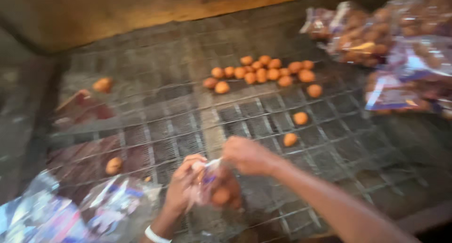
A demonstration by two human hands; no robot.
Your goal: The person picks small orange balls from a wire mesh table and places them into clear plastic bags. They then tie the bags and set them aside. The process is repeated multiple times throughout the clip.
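Head view: wire mesh tabletop (155, 106), orange-brown wall (141, 7) behind.

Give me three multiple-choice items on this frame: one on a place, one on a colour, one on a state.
1. Where do the filled bags lie?
A. upper right of the wire mesh
B. lower left corner
C. under the hands

2. What colour are the loose round pieces on the wire mesh?
A. green
B. orange-brown
C. white

3. How do the two hands stand?
A. both flat on the mesh
B. one raised, one out of view
C. both closed on a small clear bag

Answers:
1. A, the filled bags pile at the frame's upper right.
2. B, the cluster at the middle is orange-brown.
3. C, the left hand and right hand grip the small clear bag with round pieces inside.
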